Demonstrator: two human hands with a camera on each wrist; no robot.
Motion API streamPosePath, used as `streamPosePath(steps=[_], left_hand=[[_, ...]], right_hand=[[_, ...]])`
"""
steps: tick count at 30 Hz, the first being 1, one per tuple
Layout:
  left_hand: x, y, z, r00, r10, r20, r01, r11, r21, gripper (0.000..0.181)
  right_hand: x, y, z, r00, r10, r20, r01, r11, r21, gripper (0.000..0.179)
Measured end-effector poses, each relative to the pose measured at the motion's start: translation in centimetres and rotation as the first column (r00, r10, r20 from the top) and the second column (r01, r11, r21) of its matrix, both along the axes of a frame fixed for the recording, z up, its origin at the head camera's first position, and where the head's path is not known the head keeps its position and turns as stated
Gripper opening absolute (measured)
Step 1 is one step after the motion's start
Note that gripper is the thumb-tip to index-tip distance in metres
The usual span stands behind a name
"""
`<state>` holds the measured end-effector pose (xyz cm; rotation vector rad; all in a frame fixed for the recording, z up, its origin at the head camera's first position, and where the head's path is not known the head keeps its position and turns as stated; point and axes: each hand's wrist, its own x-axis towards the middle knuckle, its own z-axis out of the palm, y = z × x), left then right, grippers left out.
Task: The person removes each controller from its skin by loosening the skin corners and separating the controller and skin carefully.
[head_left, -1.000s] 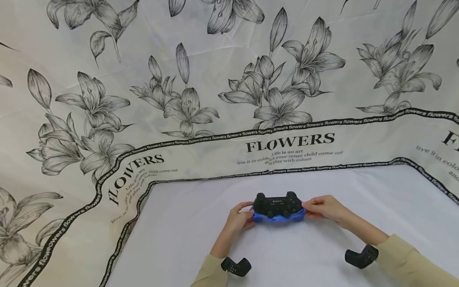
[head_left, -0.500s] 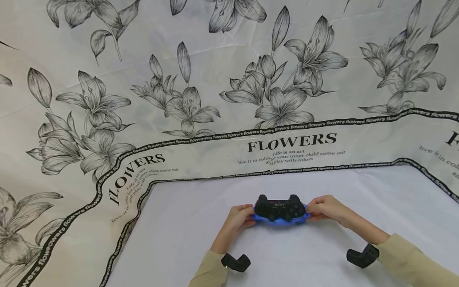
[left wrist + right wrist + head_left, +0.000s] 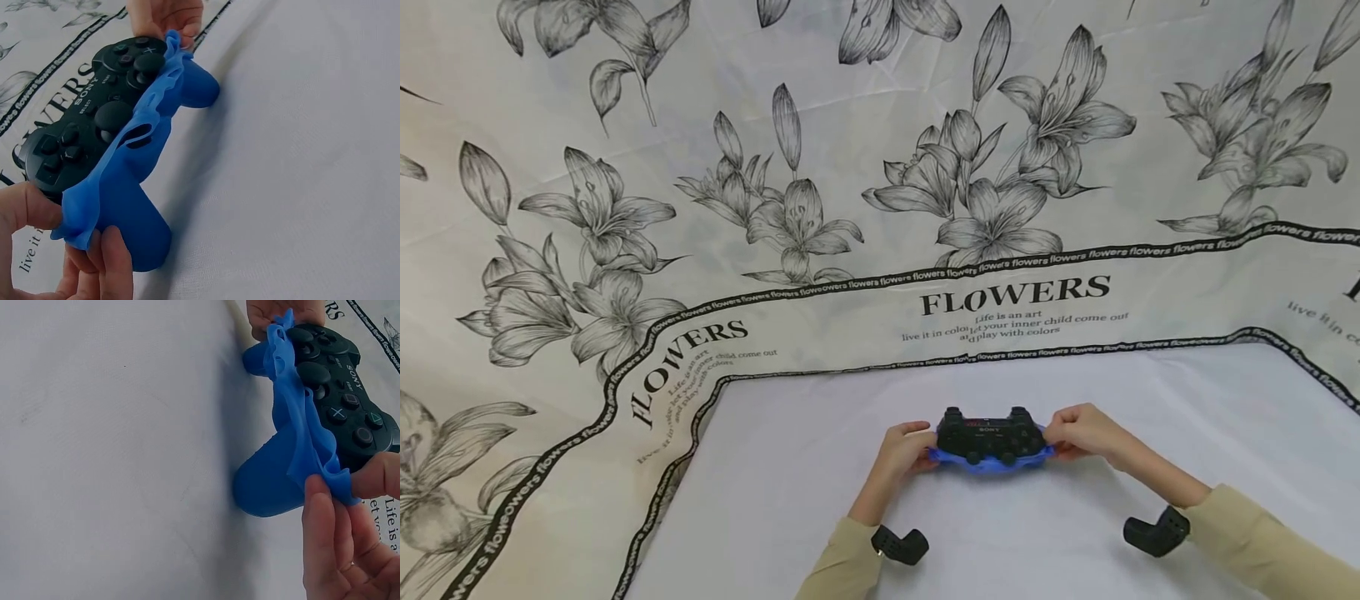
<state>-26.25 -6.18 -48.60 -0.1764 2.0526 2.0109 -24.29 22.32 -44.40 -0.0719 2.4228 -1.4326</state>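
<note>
A black Sony game controller [image 3: 988, 435] stands between the two hands in the head view, its buttons and sticks facing up. A blue silicone sleeve [image 3: 134, 200] covers both its grips and its near edge, with the sleeve's rim bunched and folded below the thumbsticks. My left hand [image 3: 904, 454] pinches the sleeve at the controller's left end, thumb on top and fingers beneath. At the right end my right hand [image 3: 1086, 433] pinches the sleeve's edge between thumb and fingers, clearest in the right wrist view. The black face [image 3: 347, 394] lies bare of the sleeve.
A white cloth surface [image 3: 760, 500] lies under the hands. Behind it rises a floral fabric [image 3: 820, 225] with printed lettering. Black wrist mounts [image 3: 901, 546] sit at both sleeve cuffs.
Both hands and the controller have shifted slightly right in the head view. The right hand's fingers have closed in more at the sleeve's edge, and the view itself has moved a little.
</note>
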Motion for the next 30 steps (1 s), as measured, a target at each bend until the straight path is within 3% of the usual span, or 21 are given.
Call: streamPosePath(steps=[7,13,20,30], left_hand=[[-0.1,0.0,-0.1,0.999,-0.021,-0.033,0.019,0.998,-0.052,0.039],[0.0,0.0,-0.3,0.999,0.013,-0.049,-0.015,0.999,-0.043,0.033],[-0.3,0.1,-0.5,0.996,0.030,-0.084,-0.035,0.998,-0.059,0.030],[-0.2,-0.2,-0.8,0.996,0.040,-0.085,-0.047,0.996,-0.075,0.021]], right_hand=[[0.0,0.1,-0.7,1.000,-0.021,0.023,0.022,0.998,-0.057,0.016],[-0.5,0.3,-0.8,0.999,-0.007,0.051,0.012,0.995,-0.096,0.016],[-0.5,0.5,-0.7,0.997,-0.036,0.062,0.042,0.995,-0.087,0.018],[-0.3,0.2,-1.4,0.993,-0.063,0.104,0.072,0.993,-0.092,0.023]])
